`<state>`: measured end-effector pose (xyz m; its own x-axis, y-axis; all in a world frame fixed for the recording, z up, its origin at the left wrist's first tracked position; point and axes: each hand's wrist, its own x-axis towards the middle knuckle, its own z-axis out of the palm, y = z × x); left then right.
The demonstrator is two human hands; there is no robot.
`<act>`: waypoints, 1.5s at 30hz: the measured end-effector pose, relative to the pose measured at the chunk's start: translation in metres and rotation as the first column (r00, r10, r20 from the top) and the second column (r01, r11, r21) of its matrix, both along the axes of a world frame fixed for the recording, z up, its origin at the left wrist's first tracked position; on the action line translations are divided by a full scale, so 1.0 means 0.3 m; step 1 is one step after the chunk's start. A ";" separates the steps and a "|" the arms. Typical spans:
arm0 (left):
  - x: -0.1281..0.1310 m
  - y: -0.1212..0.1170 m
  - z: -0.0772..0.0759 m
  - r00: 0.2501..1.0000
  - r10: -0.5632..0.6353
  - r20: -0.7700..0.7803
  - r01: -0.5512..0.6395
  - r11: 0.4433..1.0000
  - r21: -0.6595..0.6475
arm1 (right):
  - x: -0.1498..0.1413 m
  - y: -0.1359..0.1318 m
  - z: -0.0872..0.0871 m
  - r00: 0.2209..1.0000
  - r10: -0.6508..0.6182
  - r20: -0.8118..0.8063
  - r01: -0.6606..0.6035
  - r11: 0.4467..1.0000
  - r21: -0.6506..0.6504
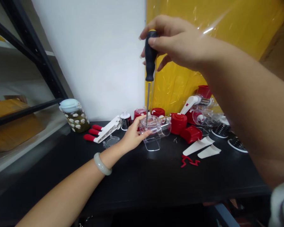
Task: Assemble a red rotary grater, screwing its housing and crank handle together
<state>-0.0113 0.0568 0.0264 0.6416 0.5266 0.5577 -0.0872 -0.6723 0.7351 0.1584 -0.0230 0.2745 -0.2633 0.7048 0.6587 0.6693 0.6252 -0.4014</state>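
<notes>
Black table (132, 186): left hand (133, 134) grips clear housing (154, 123), right hand (175, 41) clasps screwdriver (150, 60), tip (146, 124) indistinct; lidded jar (77, 118) at left, contents unclear.

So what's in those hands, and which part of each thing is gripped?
The right hand holds a screwdriver by the upper part of its dark handle; the left hand holds a clear plastic part by its left side.

The head camera looks down over the table (137, 179).
</notes>
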 end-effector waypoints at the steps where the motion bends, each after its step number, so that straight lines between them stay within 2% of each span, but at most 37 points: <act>1: 0.000 0.000 0.000 1.000 0.003 -0.002 -0.003 1.000 -0.005 | 0.003 -0.003 0.003 1.000 0.009 -0.001 -0.009 1.000 -0.002; 4: 0.001 0.001 -0.001 1.000 0.009 -0.005 -0.009 1.000 -0.004 | 0.002 0.000 -0.004 1.000 -0.015 0.020 0.013 0.992 0.123; 7: 0.001 -0.001 0.002 1.000 0.017 -0.016 -0.017 1.000 -0.014 | -0.012 0.013 -0.020 0.985 -0.154 0.082 0.119 0.938 0.327; 8: 0.001 -0.002 0.004 0.999 0.023 -0.022 -0.023 1.000 -0.019 | -0.016 0.015 -0.023 0.979 -0.184 0.090 0.143 0.928 0.344; 10: 0.000 -0.004 0.007 0.999 0.036 -0.032 -0.037 0.999 -0.031 | -0.019 0.016 -0.024 0.991 -0.127 0.046 0.111 0.961 0.251; 12: 0.000 -0.005 0.009 0.999 0.042 -0.034 -0.043 0.998 -0.038 | -0.014 0.009 -0.021 0.995 0.051 -0.082 -0.045 0.997 0.070; 14: -0.001 -0.005 0.010 0.999 0.036 -0.033 -0.037 0.999 -0.039 | -0.008 0.000 -0.020 0.959 0.200 -0.202 -0.214 0.976 -0.048; 15: 0.000 -0.005 0.009 0.999 0.031 -0.031 -0.032 0.999 -0.040 | -0.007 -0.004 -0.021 0.948 0.229 -0.221 -0.246 0.968 -0.056; 16: 0.000 -0.004 0.007 0.999 0.026 -0.026 -0.027 0.999 -0.043 | -0.009 -0.006 -0.023 0.952 0.218 -0.213 -0.229 0.973 -0.028; 18: 0.001 -0.002 0.004 1.000 0.019 -0.018 -0.020 0.999 -0.051 | -0.021 -0.008 -0.031 0.984 0.095 -0.148 -0.077 0.989 0.125; 20: 0.001 -0.001 0.002 1.000 0.016 -0.017 -0.017 0.998 -0.056 | -0.040 -0.006 -0.040 0.992 -0.084 -0.094 0.109 0.948 0.300; 22: 0.001 0.000 0.001 1.000 0.015 -0.027 -0.016 0.998 -0.062 | -0.058 -0.003 -0.046 0.979 -0.194 -0.057 0.201 0.908 0.367; 28: -0.002 0.001 0.000 1.000 0.006 -0.025 -0.008 0.997 -0.070 | -0.048 -0.022 -0.016 0.985 -0.175 0.008 0.170 0.967 0.191; 34: -0.002 0.005 -0.002 1.000 0.004 -0.020 -0.006 0.998 -0.057 | -0.024 -0.052 0.019 0.994 -0.055 0.096 0.042 0.990 0.133; 36: -0.002 0.005 -0.001 1.000 0.012 -0.023 -0.013 0.999 -0.043 | -0.033 -0.052 0.018 0.986 -0.090 0.141 0.064 0.982 0.178; 39: -0.002 0.003 0.001 0.999 0.018 -0.029 -0.019 1.000 -0.025 | -0.048 -0.042 0.004 0.950 -0.254 0.179 0.184 0.924 0.334; 41: -0.002 0.001 0.003 1.000 0.009 -0.025 -0.010 1.000 -0.019 | -0.052 -0.034 -0.009 0.941 -0.273 0.200 0.189 0.915 0.357; 43: -0.002 -0.001 0.005 1.000 0.005 -0.028 -0.005 1.000 -0.019 | -0.047 -0.032 -0.018 0.975 -0.146 0.166 0.109 0.970 0.216; 45: -0.001 -0.002 0.006 1.000 0.009 -0.030 -0.010 1.000 -0.020 | -0.033 -0.038 -0.019 0.999 0.044 0.028 -0.045 0.999 0.016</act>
<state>-0.0117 0.0563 0.0284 0.6527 0.5438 0.5275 -0.0586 -0.6579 0.7508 0.1484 -0.0344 0.2688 -0.3125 0.6810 0.6623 0.6513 0.6611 -0.3725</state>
